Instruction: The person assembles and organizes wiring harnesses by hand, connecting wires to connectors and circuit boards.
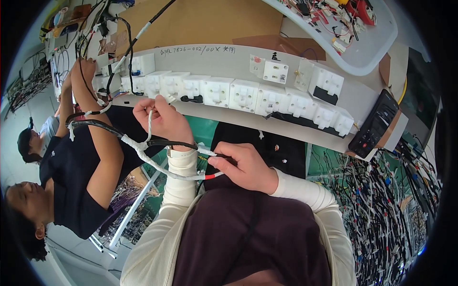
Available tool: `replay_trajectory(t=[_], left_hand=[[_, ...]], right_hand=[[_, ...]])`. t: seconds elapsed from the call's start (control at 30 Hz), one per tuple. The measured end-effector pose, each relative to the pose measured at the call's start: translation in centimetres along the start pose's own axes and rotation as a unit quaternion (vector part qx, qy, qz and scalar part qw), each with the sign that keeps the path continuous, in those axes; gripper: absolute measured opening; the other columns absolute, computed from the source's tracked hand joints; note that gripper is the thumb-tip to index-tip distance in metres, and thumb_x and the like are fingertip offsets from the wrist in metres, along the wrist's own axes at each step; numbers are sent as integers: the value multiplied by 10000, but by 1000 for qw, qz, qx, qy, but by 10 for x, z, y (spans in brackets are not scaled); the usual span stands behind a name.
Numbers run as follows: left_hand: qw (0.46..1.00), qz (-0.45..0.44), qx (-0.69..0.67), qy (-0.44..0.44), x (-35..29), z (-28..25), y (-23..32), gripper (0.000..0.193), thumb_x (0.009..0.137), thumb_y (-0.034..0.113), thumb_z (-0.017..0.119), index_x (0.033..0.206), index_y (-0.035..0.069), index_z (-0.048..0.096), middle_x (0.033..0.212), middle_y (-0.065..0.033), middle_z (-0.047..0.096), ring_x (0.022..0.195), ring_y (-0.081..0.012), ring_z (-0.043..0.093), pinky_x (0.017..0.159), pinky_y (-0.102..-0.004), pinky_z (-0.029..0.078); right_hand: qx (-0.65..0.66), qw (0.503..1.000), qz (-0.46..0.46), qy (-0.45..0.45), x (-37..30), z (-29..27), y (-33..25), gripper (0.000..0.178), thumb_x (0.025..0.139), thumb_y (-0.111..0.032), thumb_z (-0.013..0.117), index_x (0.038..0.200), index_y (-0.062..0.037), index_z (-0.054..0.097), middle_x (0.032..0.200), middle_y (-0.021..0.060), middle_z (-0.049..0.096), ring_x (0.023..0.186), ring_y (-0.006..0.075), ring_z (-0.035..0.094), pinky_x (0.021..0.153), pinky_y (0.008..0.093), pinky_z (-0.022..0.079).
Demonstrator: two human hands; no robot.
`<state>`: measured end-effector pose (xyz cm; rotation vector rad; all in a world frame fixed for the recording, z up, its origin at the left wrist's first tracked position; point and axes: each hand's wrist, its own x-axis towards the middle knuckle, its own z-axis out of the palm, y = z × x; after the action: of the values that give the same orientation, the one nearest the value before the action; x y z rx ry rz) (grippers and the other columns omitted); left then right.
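My left hand [167,125] is raised just in front of a row of white connector blocks [218,92]. Its fingers are closed on a thin white branch of a wire harness, and a small pale connector [169,99] shows at the fingertips. Lower and to the right, my right hand [245,168] grips the black-sleeved part of the same wire harness [140,151]. The harness, wrapped in black and white with a red band near my right hand, loops across my left wrist and runs off to the left.
A phone [374,124] lies at the board's right end. A clear bin [353,62] of small parts stands at the far right. Many hanging cables [372,214] fill the lower right. On the left, a co-worker [81,167] reaches to the bench among black cables.
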<state>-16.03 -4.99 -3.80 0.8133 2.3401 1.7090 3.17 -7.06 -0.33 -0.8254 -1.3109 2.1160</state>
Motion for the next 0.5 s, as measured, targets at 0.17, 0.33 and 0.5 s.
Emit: replay_trajectory(t=[0.17, 0.33, 0.5], left_hand=[[997, -44, -51, 33, -9, 11, 7, 143, 924, 37, 566, 969, 61, 432, 807, -28, 495, 597, -75, 449, 473, -219, 365], [994, 74, 13, 77, -11, 21, -8, 132, 925, 10, 559, 962, 46, 437, 818, -31, 499, 605, -77, 451, 499, -212, 367], [982, 134, 120, 54, -16, 16, 2, 85, 929, -2, 554, 960, 5, 475, 820, -35, 508, 630, -76, 456, 536, -209, 361]], right_hand=[[-4, 1000, 12, -13, -3, -9, -1, 241, 947, -217, 634, 833, -16, 566, 613, 136, 499, 532, 300, 497, 513, 370, 382], [-9, 999, 20, -24, -5, -16, -5, 253, 944, -217, 640, 820, -14, 554, 613, 139, 491, 528, 299, 488, 511, 372, 379], [-2, 1000, 11, -25, -7, -26, -6, 218, 952, -174, 632, 826, -6, 576, 606, 88, 470, 507, 181, 437, 495, 310, 360]])
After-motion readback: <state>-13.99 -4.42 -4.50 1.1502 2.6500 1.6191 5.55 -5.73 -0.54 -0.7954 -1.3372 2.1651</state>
